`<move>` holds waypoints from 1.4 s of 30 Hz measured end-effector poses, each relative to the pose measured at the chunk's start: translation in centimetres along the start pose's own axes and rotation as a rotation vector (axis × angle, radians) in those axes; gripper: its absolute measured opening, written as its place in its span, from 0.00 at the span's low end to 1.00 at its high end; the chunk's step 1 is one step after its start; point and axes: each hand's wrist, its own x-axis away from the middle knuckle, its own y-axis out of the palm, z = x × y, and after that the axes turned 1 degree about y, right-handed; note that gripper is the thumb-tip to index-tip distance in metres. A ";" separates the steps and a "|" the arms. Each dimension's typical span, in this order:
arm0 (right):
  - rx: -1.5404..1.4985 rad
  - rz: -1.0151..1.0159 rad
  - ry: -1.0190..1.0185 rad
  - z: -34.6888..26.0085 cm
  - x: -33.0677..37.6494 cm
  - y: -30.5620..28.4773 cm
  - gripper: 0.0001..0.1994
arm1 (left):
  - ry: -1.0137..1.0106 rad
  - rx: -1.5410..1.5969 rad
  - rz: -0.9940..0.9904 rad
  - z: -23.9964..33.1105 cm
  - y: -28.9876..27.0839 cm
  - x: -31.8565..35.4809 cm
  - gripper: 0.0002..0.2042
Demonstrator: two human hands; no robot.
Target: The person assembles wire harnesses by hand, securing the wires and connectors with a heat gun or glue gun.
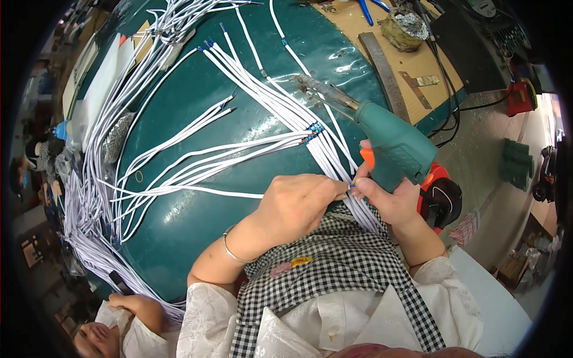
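My left hand (298, 206) pinches the end of a white cable (230, 193), where a short blue wire shows. My right hand (394, 200) grips a green soldering gun (397, 143) with an orange trigger. Its fingertips also meet at the cable end, beside my left fingers. The gun's metal tip (307, 83) points away to the far left, over the table. Beyond my hands, several white cables (256, 92) lie side by side, with small blue circuit boards (315, 131) on them. Other cables from the left end at these boards. More white cables run under my hands towards my checked apron (322, 262).
A thick bundle of white cables (101, 161) lines the left edge of the green table (179, 250). At the far right, a brown board (340, 15) bears a metal bar (382, 71), a foil-topped lump (406, 30) and a blue-handled tool (366, 12). Another person (134, 322) is at lower left.
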 end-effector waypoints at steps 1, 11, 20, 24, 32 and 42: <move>0.000 -0.002 0.003 0.2 0.1 0.0 0.26 | -0.014 0.018 -0.028 0.0 0.0 0.1 0.10; -0.054 -0.019 0.128 -0.8 -0.1 -0.2 0.24 | 0.161 -0.075 -0.019 -0.3 -0.6 0.0 0.14; 0.111 0.067 -0.015 0.2 0.0 0.1 0.26 | 0.126 -0.009 -0.048 -1.9 -1.0 -0.6 0.13; 0.022 0.143 0.017 -1.0 -0.1 -1.7 0.27 | -0.085 -0.347 0.013 -4.0 -1.8 -1.5 0.12; -0.022 0.098 -0.012 -0.5 2.4 -5.9 0.30 | -0.198 -0.254 0.037 -6.8 -1.7 -2.1 0.12; -0.064 0.066 0.015 -0.4 3.9 -7.1 0.33 | -0.267 -0.012 0.020 -7.8 -2.0 -1.6 0.13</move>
